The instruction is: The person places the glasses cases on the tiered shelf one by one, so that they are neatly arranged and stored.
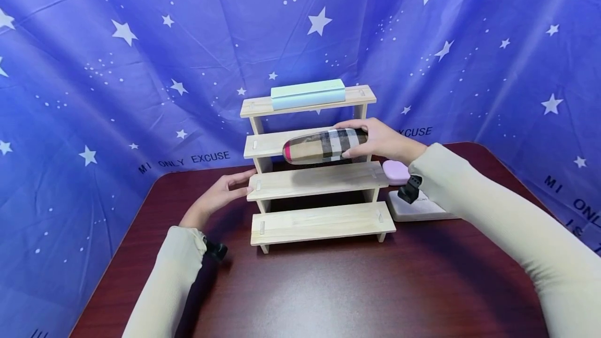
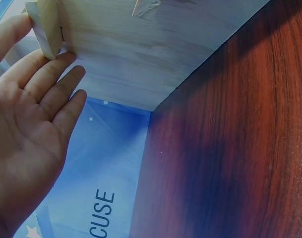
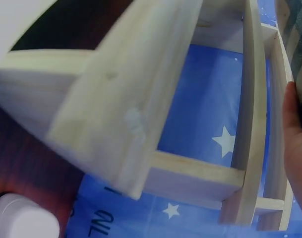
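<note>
My right hand (image 1: 377, 139) grips one end of a plaid glasses case (image 1: 307, 149), tan with black, white and red bands. It holds the case sideways in front of the second tier from the top of a four-tier wooden shelf (image 1: 324, 225). In the right wrist view, only a dark checked strip of the case (image 3: 297, 29) shows beside the fingers. My left hand (image 1: 213, 200) is at the shelf's left side. The left wrist view has its thumb and fingers on opposite faces of a board end (image 2: 47, 29), pinching it.
A light blue oblong case (image 1: 307, 94) lies on the top tier. Right of the shelf, a lilac rounded case (image 1: 396, 172) and a pale flat box (image 1: 413, 210) sit on the dark red wooden table (image 1: 319, 291). A blue star-printed curtain (image 1: 188, 40) hangs behind.
</note>
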Tool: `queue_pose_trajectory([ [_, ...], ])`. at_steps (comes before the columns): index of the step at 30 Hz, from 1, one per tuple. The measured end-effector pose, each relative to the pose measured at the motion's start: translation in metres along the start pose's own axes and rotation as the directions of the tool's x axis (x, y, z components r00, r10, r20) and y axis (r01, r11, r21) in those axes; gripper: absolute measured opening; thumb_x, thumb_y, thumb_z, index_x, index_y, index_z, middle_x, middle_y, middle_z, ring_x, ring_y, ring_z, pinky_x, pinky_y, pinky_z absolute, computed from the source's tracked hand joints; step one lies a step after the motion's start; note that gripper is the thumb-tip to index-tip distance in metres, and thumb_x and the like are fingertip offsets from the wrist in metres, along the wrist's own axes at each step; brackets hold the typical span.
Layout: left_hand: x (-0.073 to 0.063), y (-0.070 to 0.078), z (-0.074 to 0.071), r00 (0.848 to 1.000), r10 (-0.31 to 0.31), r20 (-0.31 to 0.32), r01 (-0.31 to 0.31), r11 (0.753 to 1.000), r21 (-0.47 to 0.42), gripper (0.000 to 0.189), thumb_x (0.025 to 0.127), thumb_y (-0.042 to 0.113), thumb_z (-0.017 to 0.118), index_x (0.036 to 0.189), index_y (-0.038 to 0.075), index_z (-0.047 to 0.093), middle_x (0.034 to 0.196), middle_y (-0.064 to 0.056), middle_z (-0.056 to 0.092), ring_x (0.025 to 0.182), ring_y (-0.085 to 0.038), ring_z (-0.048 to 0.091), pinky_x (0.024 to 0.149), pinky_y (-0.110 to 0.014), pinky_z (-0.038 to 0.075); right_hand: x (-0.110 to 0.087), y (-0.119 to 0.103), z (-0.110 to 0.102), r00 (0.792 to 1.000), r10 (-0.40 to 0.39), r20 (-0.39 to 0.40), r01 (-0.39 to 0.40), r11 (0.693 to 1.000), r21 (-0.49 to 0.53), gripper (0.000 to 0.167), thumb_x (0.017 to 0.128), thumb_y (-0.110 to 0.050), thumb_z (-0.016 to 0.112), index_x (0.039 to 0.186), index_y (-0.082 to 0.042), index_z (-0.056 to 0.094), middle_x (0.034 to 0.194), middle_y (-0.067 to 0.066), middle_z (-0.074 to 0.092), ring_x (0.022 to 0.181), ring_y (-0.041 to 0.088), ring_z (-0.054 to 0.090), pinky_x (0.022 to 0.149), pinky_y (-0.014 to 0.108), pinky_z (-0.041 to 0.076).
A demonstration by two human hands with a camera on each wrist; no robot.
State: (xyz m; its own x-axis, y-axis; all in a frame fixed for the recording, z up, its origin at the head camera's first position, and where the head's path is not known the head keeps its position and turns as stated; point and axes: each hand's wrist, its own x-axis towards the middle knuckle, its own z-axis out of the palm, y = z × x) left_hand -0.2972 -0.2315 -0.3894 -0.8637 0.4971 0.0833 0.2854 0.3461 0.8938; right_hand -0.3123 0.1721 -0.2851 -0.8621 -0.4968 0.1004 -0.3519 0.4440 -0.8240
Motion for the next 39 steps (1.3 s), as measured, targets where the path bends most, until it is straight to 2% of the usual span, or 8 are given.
queue_pose_trajectory([
  [3,0.0,0.001,0.0,1.0,-0.004,0.0,0.004,1.0,0.006,0.054,0.09,0.013,0.062,0.14,0.003,0.044,0.136,-0.016,0.05,0.124,-0.028,0.045,0.093,-0.017,0.038,0.01,-0.004,-0.001,1.0,-0.001,0.006,0.001,1.0,0.006,0.067,0.074,-0.019,0.081,0.135,-0.02,0.053,0.11,0.009,0.063,0.097,0.022,0.055,0.086,0.035,0.044],
  [5,0.0,0.001,0.0,1.0,-0.008,0.003,0.008,1.0,0.003,0.054,0.09,0.014,0.062,0.14,0.003,0.044,0.136,-0.016,0.051,0.123,-0.028,0.046,0.093,-0.018,0.038,0.016,-0.005,-0.002,1.0,0.003,0.014,-0.003,1.0,-0.011,0.068,0.075,-0.022,0.08,0.136,-0.021,0.052,0.121,0.008,0.059,0.112,0.025,0.049,0.097,0.043,0.038],
  [10,-0.001,0.004,0.002,1.0,-0.011,0.002,0.011,1.0,-0.002,0.054,0.09,0.012,0.061,0.14,0.002,0.044,0.136,-0.018,0.05,0.121,-0.025,0.048,0.092,-0.017,0.039,0.031,-0.005,-0.003,0.999,-0.002,0.037,0.003,1.0,-0.027,0.067,0.077,-0.021,0.078,0.138,-0.021,0.05,0.128,0.006,0.055,0.116,0.024,0.045,0.098,0.044,0.036],
  [12,-0.001,0.004,0.002,1.0,-0.009,-0.003,0.009,1.0,0.005,0.054,0.09,0.011,0.061,0.14,0.001,0.043,0.137,-0.018,0.05,0.121,-0.022,0.048,0.092,-0.017,0.039,0.035,-0.004,-0.002,0.999,-0.017,0.039,0.017,1.0,-0.023,0.066,0.077,-0.02,0.078,0.137,-0.02,0.051,0.128,0.006,0.055,0.11,0.022,0.047,0.093,0.04,0.038],
  [15,0.0,0.0,0.002,1.0,0.002,-0.007,-0.002,1.0,0.021,0.055,0.089,0.013,0.062,0.14,0.001,0.044,0.136,-0.019,0.05,0.12,-0.02,0.049,0.092,-0.017,0.039,0.04,-0.002,-0.001,0.999,-0.018,0.042,0.019,0.999,-0.027,0.068,0.075,-0.022,0.079,0.137,-0.018,0.051,0.139,0.003,0.045,0.119,0.022,0.039,0.099,0.043,0.033],
  [20,-0.001,0.001,0.001,1.0,-0.006,-0.011,0.007,0.999,0.034,0.055,0.089,0.015,0.062,0.14,0.002,0.044,0.136,-0.018,0.05,0.12,-0.018,0.048,0.093,-0.017,0.038,0.045,0.0,0.001,0.999,-0.003,0.037,0.004,0.999,-0.033,0.069,0.074,-0.025,0.08,0.137,-0.018,0.051,0.144,0.002,0.041,0.13,0.024,0.032,0.105,0.046,0.029],
  [28,-0.002,0.001,0.001,1.0,-0.007,-0.015,0.008,0.999,0.042,0.054,0.09,0.013,0.061,0.14,0.002,0.044,0.136,-0.017,0.05,0.122,-0.022,0.046,0.093,-0.018,0.037,0.053,0.001,0.002,1.0,-0.005,0.024,0.006,1.0,-0.007,0.071,0.074,-0.019,0.079,0.138,-0.015,0.049,0.121,0.01,0.055,0.104,0.023,0.048,0.096,0.039,0.037],
  [39,-0.003,0.003,0.002,1.0,0.002,-0.018,-0.001,0.999,0.032,0.054,0.089,0.013,0.062,0.139,0.002,0.044,0.137,-0.017,0.049,0.124,-0.026,0.045,0.093,-0.017,0.038,0.056,0.003,-0.001,0.999,0.005,0.053,-0.007,0.999,0.039,0.069,0.076,-0.015,0.078,0.138,-0.014,0.048,0.122,0.011,0.052,0.103,0.022,0.048,0.091,0.035,0.04],
])
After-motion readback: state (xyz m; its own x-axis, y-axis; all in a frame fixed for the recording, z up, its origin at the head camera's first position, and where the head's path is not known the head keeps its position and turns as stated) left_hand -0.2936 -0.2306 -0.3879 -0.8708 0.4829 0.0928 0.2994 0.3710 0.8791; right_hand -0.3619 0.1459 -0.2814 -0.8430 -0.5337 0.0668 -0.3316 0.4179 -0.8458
